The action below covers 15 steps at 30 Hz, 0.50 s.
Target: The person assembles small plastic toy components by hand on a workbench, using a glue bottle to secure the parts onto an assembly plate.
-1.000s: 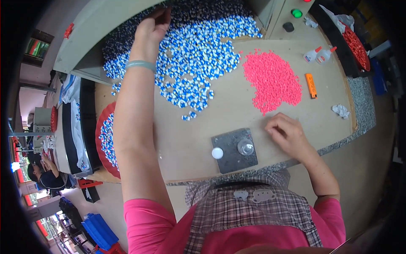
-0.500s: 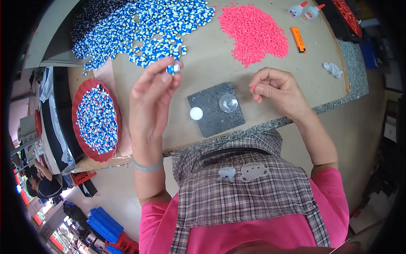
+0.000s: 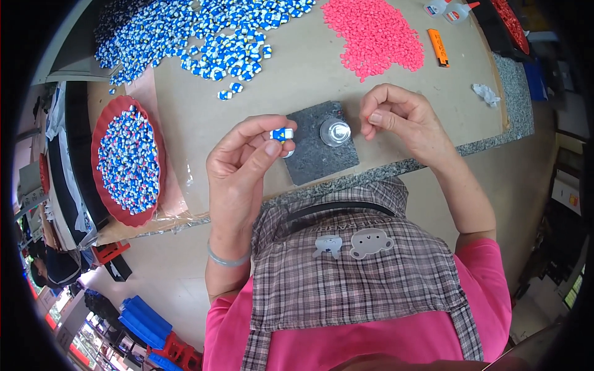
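Note:
My left hand [image 3: 244,157] pinches a small blue-and-white piece [image 3: 282,134] with yellow marks between thumb and forefinger. It hovers at the left edge of a dark stone slab [image 3: 318,166]. On that slab stands a small clear round dish [image 3: 335,133]. A white round cap [image 3: 289,154] is mostly hidden behind my left fingers. My right hand [image 3: 396,117] is closed in a pinch to the right of the slab. At its fingertips a tiny pink piece [image 3: 370,118] barely shows.
A heap of blue-and-white pieces [image 3: 179,37] covers the far left, with a pink heap [image 3: 374,40] right of it. A red scalloped tray [image 3: 99,179] stands left, full of pieces. Far right are glue bottles [image 3: 456,13], an orange box cutter [image 3: 438,48] and crumpled tissue [image 3: 486,94].
My left hand has come nearer and to the right, bringing the blue-and-white piece to the slab. My right hand has shifted slightly, still pinching. The view has shifted a little.

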Tool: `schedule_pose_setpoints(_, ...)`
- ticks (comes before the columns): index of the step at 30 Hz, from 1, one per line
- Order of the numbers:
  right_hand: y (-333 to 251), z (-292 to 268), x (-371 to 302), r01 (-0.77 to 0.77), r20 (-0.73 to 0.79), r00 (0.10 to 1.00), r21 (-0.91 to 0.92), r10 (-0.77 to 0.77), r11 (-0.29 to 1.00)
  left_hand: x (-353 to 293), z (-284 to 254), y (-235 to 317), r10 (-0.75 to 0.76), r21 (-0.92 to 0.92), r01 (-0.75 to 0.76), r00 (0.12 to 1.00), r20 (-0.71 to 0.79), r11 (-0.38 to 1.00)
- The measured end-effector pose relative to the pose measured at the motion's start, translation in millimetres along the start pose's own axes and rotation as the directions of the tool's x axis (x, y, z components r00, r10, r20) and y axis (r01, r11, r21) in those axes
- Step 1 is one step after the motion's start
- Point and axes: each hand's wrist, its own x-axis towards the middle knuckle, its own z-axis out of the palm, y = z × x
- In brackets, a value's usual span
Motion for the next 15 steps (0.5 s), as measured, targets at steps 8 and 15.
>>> schedule_pose_setpoints(8, -11, 5, 3, -0.109, 0.039, 0.993, -0.058, 0.112, 0.992, 1, -5, -5, 0.014, 0.103, -0.021, 0.998, 0.067, 0.995)
schedule_pose_setpoints(15, -12, 7, 8, -0.148, 0.034, 0.988, -0.024, 0.149, 0.989, -3, -1, -7, -0.004, 0.160, -0.003, 0.999, 0.048, 0.987)
